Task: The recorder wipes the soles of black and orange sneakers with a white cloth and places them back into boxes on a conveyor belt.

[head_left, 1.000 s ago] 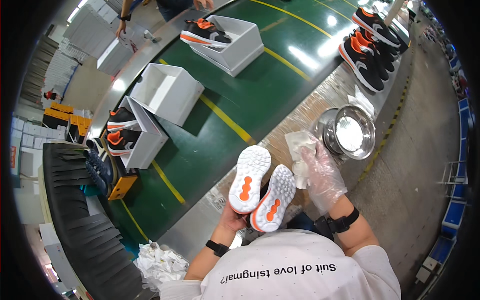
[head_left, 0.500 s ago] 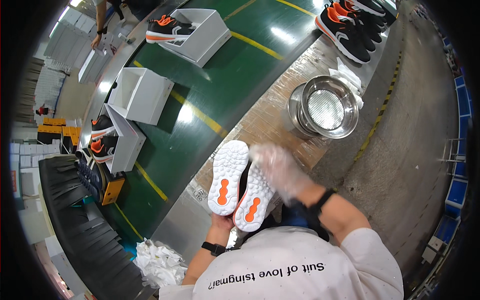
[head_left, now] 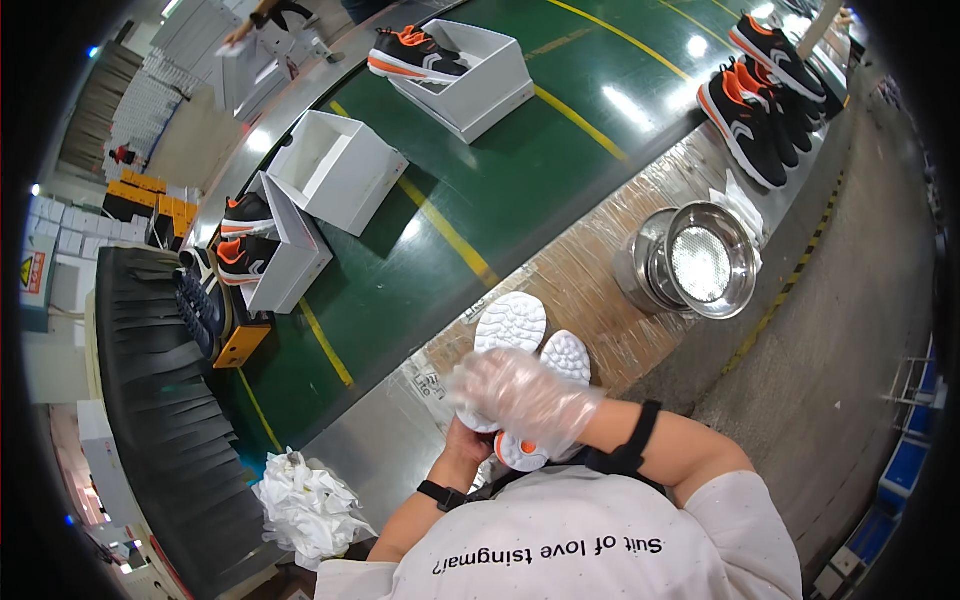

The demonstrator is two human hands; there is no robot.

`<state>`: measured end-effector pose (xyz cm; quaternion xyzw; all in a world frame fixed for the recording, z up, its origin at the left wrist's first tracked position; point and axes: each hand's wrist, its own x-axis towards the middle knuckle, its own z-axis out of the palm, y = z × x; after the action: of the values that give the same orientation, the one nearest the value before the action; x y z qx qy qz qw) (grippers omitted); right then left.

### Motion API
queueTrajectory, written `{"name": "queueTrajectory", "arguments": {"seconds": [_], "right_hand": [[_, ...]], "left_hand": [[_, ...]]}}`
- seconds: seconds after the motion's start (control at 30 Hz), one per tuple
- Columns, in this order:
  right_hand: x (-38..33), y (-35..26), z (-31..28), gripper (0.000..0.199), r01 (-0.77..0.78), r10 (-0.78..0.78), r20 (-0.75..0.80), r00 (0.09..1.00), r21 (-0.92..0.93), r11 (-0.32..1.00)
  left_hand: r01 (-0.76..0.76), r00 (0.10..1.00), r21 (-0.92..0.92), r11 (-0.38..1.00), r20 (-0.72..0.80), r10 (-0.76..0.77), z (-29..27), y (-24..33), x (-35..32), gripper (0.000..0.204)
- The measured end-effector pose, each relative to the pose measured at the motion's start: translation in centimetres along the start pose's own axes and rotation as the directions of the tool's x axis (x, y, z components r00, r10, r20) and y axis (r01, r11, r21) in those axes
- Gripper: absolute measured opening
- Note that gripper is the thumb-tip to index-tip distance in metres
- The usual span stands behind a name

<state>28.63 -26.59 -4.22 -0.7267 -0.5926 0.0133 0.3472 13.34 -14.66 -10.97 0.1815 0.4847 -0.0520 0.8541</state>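
Note:
A pair of sneakers is held together with the white, bumpy soles turned up: the left sneaker [head_left: 511,322] and the right sneaker [head_left: 567,357]. My bare left hand [head_left: 467,441] grips them from below at the heel end; most of its fingers are hidden under the shoes. Across the soles lies my right hand [head_left: 522,394], in a clear plastic glove. It covers their middle and most of the orange inlays. Its fingertips are smeared by motion, so whether a wipe is in them cannot be made out.
On the cardboard-covered ledge [head_left: 590,290] stand metal bowls [head_left: 740,262], one with a perforated disc. Black-orange sneakers [head_left: 750,130] line up beyond. A green conveyor [head_left: 450,190] carries open white boxes [head_left: 340,175]. Crumpled white paper [head_left: 312,508] is heaped at left. Another person's arm [head_left: 255,22] shows far left.
My right hand has swept leftward from the right sneaker's toe end across both soles toward the heels. My left hand still holds the pair. The view has turned, shifting the surroundings right and down.

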Motion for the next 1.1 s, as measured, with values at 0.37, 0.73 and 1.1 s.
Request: {"name": "queueTrajectory", "arguments": {"seconds": [0.37, 0.73, 1.1], "right_hand": [[2.8, 5.1, 2.1, 0.033, 0.102, -0.103, -0.014, 0.995, -0.032, 0.994], [4.8, 9.7, 1.1, 0.026, -0.520, 0.507, 0.122, 0.853, 0.134, 0.843], [1.4, -2.0, -2.8, 0.033, 0.245, -0.334, 0.568, 0.752, 0.230, 0.942]], "left_hand": [[-0.065, 0.996, -0.065, 0.996, 0.063, 0.069, 0.1, -0.7, 1.8, 0.039], [-0.036, 0.999, -0.095, 0.995, 0.004, 0.036, 0.1, -0.5, 1.8, 0.038], [-0.008, 0.988, -0.179, 0.984, 0.151, 0.035, 3.9, 1.3, 1.3, 0.035]]}}
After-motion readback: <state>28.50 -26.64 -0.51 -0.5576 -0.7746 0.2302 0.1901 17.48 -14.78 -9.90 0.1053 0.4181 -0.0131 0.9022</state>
